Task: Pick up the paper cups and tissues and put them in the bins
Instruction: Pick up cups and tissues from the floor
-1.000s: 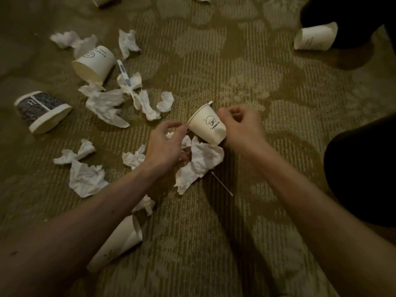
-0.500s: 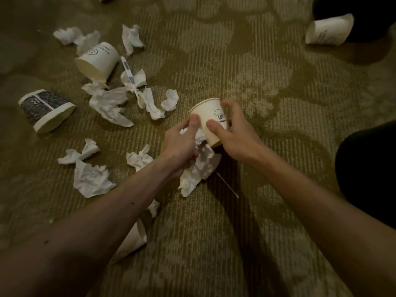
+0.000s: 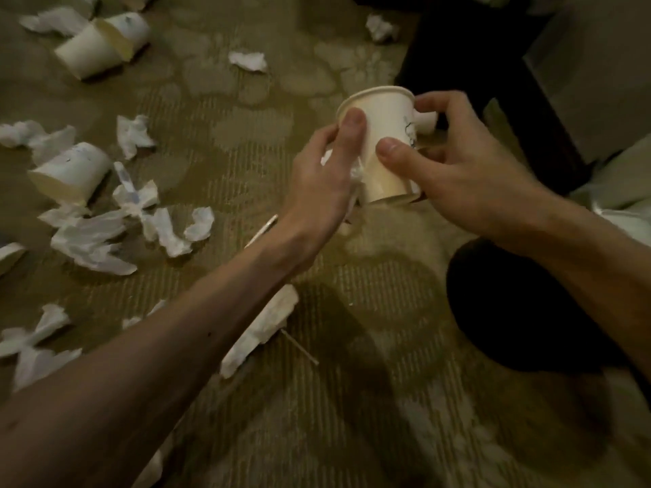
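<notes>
Above the patterned carpet, both hands hold a white paper cup [image 3: 384,135] with a small dark print, rim tilted up and away. My right hand [image 3: 458,170] grips its side, thumb in front and fingers behind. My left hand [image 3: 324,184] holds a crumpled tissue [image 3: 356,174] in its palm and presses its thumb on the cup near the rim. More cups lie on their sides at the left [image 3: 74,170] and far left [image 3: 95,47]. Loose tissues are scattered around them [image 3: 134,135], [image 3: 88,241], [image 3: 248,59], and one lies under my left forearm [image 3: 260,325].
Two thin sticks lie on the carpet [image 3: 299,350], [image 3: 260,230]. A dark-clothed knee [image 3: 510,304] fills the right side, with a dark shape [image 3: 475,47] beyond it. Something white and crinkled, perhaps a bag [image 3: 620,191], shows at the right edge. Another tissue [image 3: 380,28] lies at the far top.
The cup has been lifted off the carpet and now hangs upright between both hands. My left hand has gathered a tissue from the pile. The view has swung to the right.
</notes>
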`<state>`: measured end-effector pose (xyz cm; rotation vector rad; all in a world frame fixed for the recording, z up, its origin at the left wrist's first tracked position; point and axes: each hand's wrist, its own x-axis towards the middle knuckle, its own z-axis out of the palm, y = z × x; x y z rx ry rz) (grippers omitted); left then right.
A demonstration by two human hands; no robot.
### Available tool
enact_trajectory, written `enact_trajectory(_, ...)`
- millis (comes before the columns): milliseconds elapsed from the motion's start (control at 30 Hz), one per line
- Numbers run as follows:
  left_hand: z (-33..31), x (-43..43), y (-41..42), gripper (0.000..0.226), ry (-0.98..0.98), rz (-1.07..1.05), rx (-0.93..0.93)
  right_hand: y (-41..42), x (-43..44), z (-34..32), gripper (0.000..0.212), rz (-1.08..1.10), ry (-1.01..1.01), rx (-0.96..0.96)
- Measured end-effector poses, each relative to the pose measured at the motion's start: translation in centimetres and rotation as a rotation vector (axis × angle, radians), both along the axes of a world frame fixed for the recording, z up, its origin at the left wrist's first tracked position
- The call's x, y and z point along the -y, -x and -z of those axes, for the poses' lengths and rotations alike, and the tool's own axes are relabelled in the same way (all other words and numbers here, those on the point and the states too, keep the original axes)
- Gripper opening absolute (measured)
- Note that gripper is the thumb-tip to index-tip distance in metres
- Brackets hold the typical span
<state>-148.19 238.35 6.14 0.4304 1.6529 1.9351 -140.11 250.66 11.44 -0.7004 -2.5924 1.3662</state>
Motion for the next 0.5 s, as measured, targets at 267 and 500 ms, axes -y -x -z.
enact_trajectory(267, -4.9, -11.1, -5.5, 0.037, -0.056, 0.251, -0.403, -10.2, -8.4, -7.2, 0.072, 0.185, -0.039, -0.04)
enact_trajectory(500, -6.4, -17.9, -10.5, 0.031, -0.004, 0.549, -0.791, -18.5, -12.5, -7.5, 0.061, 0.33, -0.073, -0.07)
